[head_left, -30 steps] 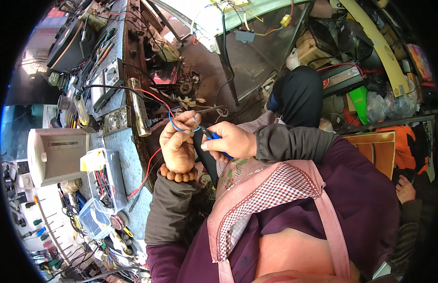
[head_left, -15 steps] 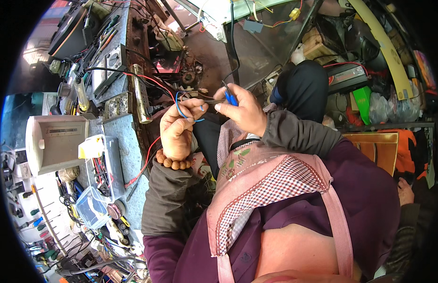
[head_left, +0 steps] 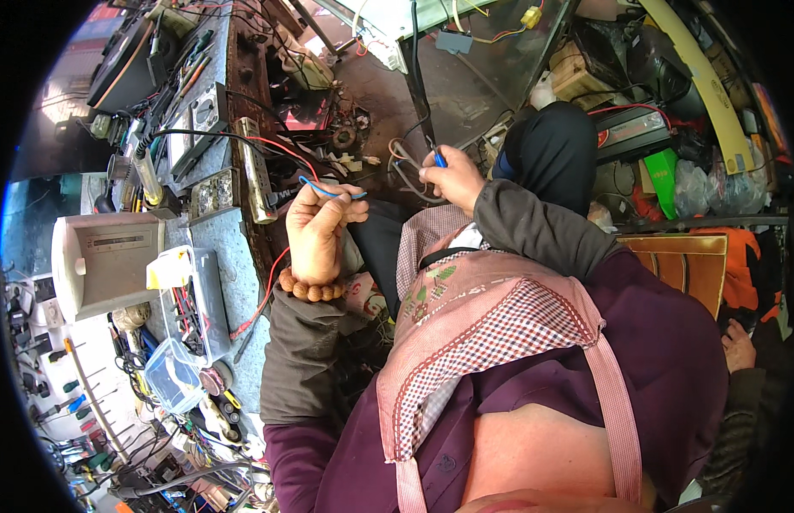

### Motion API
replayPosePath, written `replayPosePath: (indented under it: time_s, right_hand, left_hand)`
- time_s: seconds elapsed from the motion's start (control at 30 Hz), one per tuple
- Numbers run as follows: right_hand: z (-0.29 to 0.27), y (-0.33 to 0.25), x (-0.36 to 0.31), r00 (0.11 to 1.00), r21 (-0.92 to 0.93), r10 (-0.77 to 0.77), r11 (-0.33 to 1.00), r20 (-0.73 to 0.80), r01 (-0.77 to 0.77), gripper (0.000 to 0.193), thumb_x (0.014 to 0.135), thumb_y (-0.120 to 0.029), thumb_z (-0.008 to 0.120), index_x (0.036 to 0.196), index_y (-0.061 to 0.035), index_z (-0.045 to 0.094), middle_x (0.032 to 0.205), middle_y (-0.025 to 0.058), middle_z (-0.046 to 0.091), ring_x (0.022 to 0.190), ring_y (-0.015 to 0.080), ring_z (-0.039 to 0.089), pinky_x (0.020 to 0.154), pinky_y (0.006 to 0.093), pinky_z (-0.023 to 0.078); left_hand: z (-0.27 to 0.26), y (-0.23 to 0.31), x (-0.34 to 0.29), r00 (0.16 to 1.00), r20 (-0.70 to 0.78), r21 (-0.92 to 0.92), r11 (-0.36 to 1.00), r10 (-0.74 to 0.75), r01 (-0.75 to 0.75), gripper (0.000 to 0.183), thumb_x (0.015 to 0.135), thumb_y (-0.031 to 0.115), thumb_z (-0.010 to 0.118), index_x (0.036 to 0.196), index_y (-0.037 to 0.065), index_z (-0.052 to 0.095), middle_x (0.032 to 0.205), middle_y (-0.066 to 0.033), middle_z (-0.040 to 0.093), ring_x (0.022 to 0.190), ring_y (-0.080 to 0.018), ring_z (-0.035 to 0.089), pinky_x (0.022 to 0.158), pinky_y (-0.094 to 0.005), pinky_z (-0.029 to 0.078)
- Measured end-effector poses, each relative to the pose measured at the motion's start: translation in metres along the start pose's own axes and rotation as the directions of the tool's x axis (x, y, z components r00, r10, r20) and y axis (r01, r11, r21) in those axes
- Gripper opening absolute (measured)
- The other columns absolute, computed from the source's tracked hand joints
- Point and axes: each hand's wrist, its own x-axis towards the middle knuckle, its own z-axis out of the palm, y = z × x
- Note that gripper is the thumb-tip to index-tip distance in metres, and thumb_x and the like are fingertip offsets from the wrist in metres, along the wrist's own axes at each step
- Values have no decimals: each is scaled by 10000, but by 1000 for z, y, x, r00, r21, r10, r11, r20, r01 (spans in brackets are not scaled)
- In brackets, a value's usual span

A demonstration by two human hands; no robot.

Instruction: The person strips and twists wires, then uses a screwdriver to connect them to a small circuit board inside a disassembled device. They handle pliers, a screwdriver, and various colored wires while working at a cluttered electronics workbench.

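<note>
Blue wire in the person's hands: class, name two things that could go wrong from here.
1. The left hand pinches the thin blue wire only at the fingers, so it might slip free.
2. The right hand holds a blue-handled tool among loose cables; it could snag one of them.

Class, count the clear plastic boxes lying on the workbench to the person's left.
2. One clear plastic box with a yellow tag lies beside the grey device; a smaller blue-tinted box lies nearer the person. Clutter may hide others.
</note>
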Motion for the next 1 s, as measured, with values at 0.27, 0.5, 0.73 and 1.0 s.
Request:
replayPosePath:
  time_s: [0.27, 0.5, 0.73, 1.0]
  right_hand:
    - [2, 6, -6, 970, -465, -229, 851, 86, 243, 171, 931, -137, 753, 1019, -22, 664, 858, 89, 704, 744, 174, 690, 693, 359, 550]
    - [18, -51, -38, 959, 235, -106, 971, 263, 43, 148, 994, -149, 716, 1057, -31, 654, 911, 61, 725, 758, 130, 692, 680, 288, 541]
    - [34, -66, -54, 927, 445, -171, 896, 333, 5, 156, 923, -9, 750, 1027, -43, 639, 876, 31, 662, 748, 127, 654, 691, 282, 535]
    - [19, -72, -56, 689, 89, -669, 733, 280, 675, 143, 910, 15, 737, 987, -38, 629, 857, 15, 622, 805, 109, 607, 760, 302, 513]
  left_hand:
    - [13, -3, -2, 1000, -21, 165, 986, 8, -4, 94, 989, -77, 691, 1030, 5, 669, 1074, -131, 769, 871, -162, 747, 842, -323, 631]
    - [16, -5, -6, 999, -30, 254, 967, 14, -6, 125, 946, -110, 732, 978, 5, 694, 1040, -79, 737, 874, -133, 713, 831, -287, 586]
    - [37, 2, -14, 920, 305, 628, 675, 244, -387, 129, 934, -84, 767, 1007, 1, 705, 1046, -46, 706, 944, -143, 662, 882, -313, 545]
    - [29, 14, -10, 906, 88, 95, 909, -414, 406, 134, 1070, 141, 660, 1061, 16, 707, 938, -80, 754, 674, -105, 643, 560, -265, 476]
